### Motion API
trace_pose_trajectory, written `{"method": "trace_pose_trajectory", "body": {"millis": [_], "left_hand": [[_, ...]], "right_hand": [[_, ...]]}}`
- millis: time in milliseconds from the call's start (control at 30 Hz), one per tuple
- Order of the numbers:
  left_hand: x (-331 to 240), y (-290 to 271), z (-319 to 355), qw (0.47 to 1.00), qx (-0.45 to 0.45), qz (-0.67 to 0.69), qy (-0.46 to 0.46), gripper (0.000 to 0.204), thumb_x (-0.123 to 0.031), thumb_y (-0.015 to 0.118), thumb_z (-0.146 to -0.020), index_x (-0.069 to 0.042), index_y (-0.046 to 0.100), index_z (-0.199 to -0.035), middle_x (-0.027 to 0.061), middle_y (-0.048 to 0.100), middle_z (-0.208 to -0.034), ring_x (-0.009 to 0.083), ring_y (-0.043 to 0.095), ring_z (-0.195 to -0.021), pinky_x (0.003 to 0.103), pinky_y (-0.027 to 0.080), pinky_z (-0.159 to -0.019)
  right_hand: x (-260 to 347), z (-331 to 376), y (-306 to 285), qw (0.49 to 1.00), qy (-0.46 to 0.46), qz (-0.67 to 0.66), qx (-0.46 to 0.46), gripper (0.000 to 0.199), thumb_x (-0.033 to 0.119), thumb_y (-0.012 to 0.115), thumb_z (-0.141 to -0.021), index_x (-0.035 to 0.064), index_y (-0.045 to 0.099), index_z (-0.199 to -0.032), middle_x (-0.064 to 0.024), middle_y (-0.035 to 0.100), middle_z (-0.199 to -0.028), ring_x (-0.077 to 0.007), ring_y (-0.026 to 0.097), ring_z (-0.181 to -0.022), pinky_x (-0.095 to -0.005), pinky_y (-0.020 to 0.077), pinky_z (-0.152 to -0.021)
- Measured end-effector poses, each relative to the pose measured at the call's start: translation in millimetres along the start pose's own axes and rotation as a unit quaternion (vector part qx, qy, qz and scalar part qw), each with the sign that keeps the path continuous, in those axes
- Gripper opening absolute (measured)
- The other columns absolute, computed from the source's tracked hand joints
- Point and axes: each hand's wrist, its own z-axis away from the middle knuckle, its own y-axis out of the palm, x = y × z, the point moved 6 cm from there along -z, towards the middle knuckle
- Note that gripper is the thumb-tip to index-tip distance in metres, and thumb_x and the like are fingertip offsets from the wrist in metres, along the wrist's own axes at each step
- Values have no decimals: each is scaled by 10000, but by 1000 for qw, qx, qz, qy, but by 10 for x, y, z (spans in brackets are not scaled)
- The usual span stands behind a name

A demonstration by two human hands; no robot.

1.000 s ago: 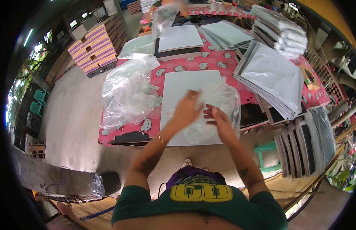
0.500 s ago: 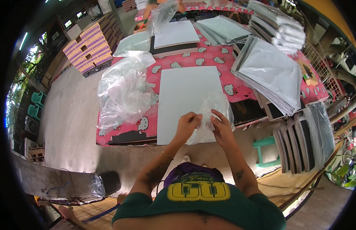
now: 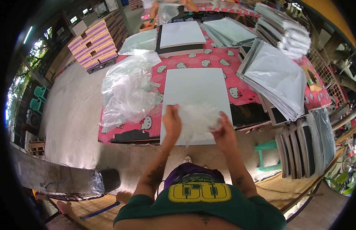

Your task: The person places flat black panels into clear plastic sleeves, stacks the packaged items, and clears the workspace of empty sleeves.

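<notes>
A clear plastic bag is stretched crumpled between my two hands, over the near half of a large white board. My left hand is closed on the bag's left side, close to the board's left edge. At the bag's right side my right hand grips it with thumb and fingers, beside the board's near right part. Its fingertips are slightly blurred. The white board lies flat on a pink patterned tablecloth, its near end at the table's front edge.
Loose clear bags heap on the left. Bagged sheets are stacked on the right, and a white panel on a dark one lies at the back. Near the floor on the right are a green stool and upright panels. Another person's hands work beyond.
My hands have moved apart, spreading the bag wider between them. The left hand shifted leftward and the right hand came slightly nearer to me. The view has shifted a little.
</notes>
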Motion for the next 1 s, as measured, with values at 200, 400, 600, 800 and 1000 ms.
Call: {"method": "trace_pose_trajectory", "body": {"millis": [200, 400, 600, 800, 1000], "left_hand": [[-20, -172, 40, 998, 1, -11, 62, 278, -249, 550, -952, -4, 497, -831, 132, 524, -636, 193, 505, -552, 350, 396, -517], [-494, -741, -480, 912, 360, 141, 140, 119, -144, 632, -841, -40, 576, -858, 145, 584, -1103, 194, 617, -969, 348, 474, -854], [-365, 287, -496, 821, 434, -336, 156, 415, -183, 696, -706, -45, 642, -1094, 153, 561, -1196, 286, 490, -1201, 540, 276, -1069], [-478, -704, -616, 917, 238, -117, 299, 324, -340, 604, -850, -17, 605, -859, 124, 634, -860, 290, 628, -785, 417, 440, -892], [-117, -557, 100, 742, 519, 370, -208, 332, -328, 649, -831, -9, 561, -822, 142, 631, -856, 252, 623, -899, 389, 482, -850]], "right_hand": [[-93, -34, 309, 981, 97, 167, -13, 572, 174, 577, -919, 131, 293, -1414, 14, 595, -890, -109, 588, -741, -353, 548, -747], [708, -87, 666, 776, 79, 591, 206, 237, 81, 641, -853, 95, 624, -1089, 32, 507, -720, -50, 452, -633, -258, 417, -583], [800, -259, 930, 264, -27, 964, 32, 484, 461, 521, -912, 5, 678, -864, -179, 642, -851, -356, 634, -846, -440, 502, -747], [1521, -6, -69, 401, 197, 894, -35, 595, 584, 612, -797, 3, 700, -888, -191, 654, -938, -362, 636, -918, -411, 491, -851], [1698, 66, -416, 858, -58, 508, 45, 432, 345, 629, -843, -4, 577, -1092, -172, 622, -1103, -317, 618, -990, -418, 485, -889]]}}
